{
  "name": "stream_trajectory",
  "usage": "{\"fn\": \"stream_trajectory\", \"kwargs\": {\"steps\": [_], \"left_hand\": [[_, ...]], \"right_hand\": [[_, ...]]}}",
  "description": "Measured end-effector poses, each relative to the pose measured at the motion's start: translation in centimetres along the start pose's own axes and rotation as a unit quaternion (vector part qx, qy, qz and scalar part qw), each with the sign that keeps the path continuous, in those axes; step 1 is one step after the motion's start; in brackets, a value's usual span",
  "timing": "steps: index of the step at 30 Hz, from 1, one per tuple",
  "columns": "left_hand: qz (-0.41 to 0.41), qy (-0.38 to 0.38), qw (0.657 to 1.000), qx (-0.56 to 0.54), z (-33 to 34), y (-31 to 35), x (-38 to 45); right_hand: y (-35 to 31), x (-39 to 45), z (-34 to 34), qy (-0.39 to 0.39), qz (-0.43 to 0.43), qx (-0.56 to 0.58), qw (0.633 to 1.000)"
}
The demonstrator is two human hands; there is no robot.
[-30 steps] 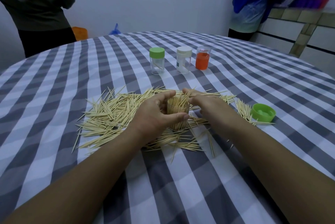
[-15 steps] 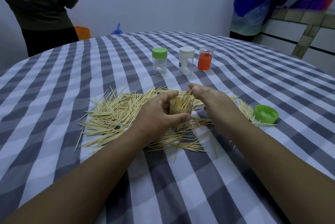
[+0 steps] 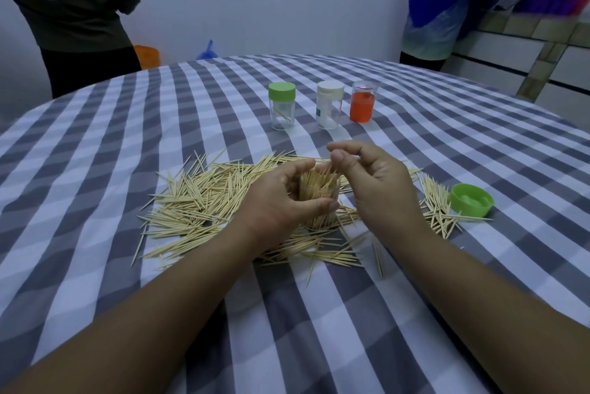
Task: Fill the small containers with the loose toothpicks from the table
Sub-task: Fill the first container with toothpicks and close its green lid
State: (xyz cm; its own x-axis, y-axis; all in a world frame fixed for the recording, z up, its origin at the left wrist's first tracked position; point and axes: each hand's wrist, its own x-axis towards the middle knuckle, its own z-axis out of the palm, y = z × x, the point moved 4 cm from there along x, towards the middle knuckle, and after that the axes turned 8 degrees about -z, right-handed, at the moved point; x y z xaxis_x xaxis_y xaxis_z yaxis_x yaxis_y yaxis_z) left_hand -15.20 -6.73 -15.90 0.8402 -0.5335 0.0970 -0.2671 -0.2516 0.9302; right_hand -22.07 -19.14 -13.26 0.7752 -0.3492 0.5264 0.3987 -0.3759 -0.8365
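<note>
A round table (image 3: 415, 144) covered with a grey-and-white checked cloth carries the work. Near the table's middle, the left hand (image 3: 271, 205) curls its thumb and fingers round a clear open container (image 3: 317, 199), which stands upright on the cloth and is packed with toothpicks set on end, their tips rising above the rim. The right hand (image 3: 373, 179) is raised just beside and above the container's mouth, fingers bent and thumb close to the forefinger; whether it pinches a toothpick cannot be told. Loose toothpicks (image 3: 204, 199) lie scattered flat on the cloth around the container, the thickest spread toward the table's left edge, a thinner band toward the near edge under the forearms, and a smaller bunch (image 3: 435, 202) toward the right edge. Touching that bunch, a green lid (image 3: 472, 200) lies upside down on the cloth. Toward the far edge three more containers stand upright in a row, apart from one another: a clear one with a green cap (image 3: 282, 106) holding a few toothpicks, a clear one with a white cap (image 3: 329, 104), and a capless one with orange inside (image 3: 363, 104). Beyond the far edge stand a person in dark clothing (image 3: 73, 10) at the left and a person in blue (image 3: 447, 0) at the right.
</note>
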Motion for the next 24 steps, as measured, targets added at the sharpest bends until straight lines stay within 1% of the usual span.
{"fn": "stream_trajectory", "kwargs": {"steps": [3, 7, 9, 11, 14, 15, 16, 19, 20, 21, 24], "left_hand": [[-0.001, 0.007, 1.0, 0.007, 0.0, 0.0, 0.0], [-0.001, 0.009, 1.0, 0.018, 0.0, 0.0, -0.1], [-0.003, 0.012, 1.0, 0.017, 0.0, -0.1, -0.1], [-0.007, 0.012, 1.0, 0.018, -0.1, -0.2, 0.0], [-0.013, 0.01, 1.0, 0.011, -0.1, -0.3, 0.0], [-0.015, 0.009, 1.0, 0.007, -0.1, -0.3, 0.1], [-0.018, 0.006, 1.0, 0.004, -0.1, -0.3, 0.1], [-0.018, -0.001, 1.0, -0.004, 0.0, -0.2, 0.0], [-0.019, -0.001, 1.0, -0.005, 0.0, -0.2, 0.0], [-0.02, -0.001, 1.0, -0.006, 0.0, -0.2, -0.1], [-0.026, 0.0, 1.0, -0.013, -0.1, -0.1, -0.1]], "right_hand": [[0.0, -0.2, 0.3, -0.03, 0.021, -0.007, 0.999], [1.0, 0.0, 0.4, -0.059, 0.034, -0.104, 0.992], [1.2, 0.0, 0.5, -0.065, 0.041, -0.118, 0.99], [1.1, 0.1, 0.1, -0.044, 0.026, -0.121, 0.991], [0.8, 0.3, -1.0, 0.019, 0.003, -0.118, 0.993], [0.7, 0.4, -1.2, 0.023, 0.003, -0.11, 0.994], [0.7, 0.5, -1.3, 0.012, 0.005, -0.109, 0.994], [0.8, 0.6, -0.9, -0.082, 0.004, -0.168, 0.982], [0.8, 0.6, -0.8, -0.093, -0.003, -0.171, 0.981], [0.6, 0.6, -0.9, -0.085, -0.013, -0.154, 0.984], [0.0, 0.8, -1.9, -0.038, -0.027, -0.095, 0.994]]}}
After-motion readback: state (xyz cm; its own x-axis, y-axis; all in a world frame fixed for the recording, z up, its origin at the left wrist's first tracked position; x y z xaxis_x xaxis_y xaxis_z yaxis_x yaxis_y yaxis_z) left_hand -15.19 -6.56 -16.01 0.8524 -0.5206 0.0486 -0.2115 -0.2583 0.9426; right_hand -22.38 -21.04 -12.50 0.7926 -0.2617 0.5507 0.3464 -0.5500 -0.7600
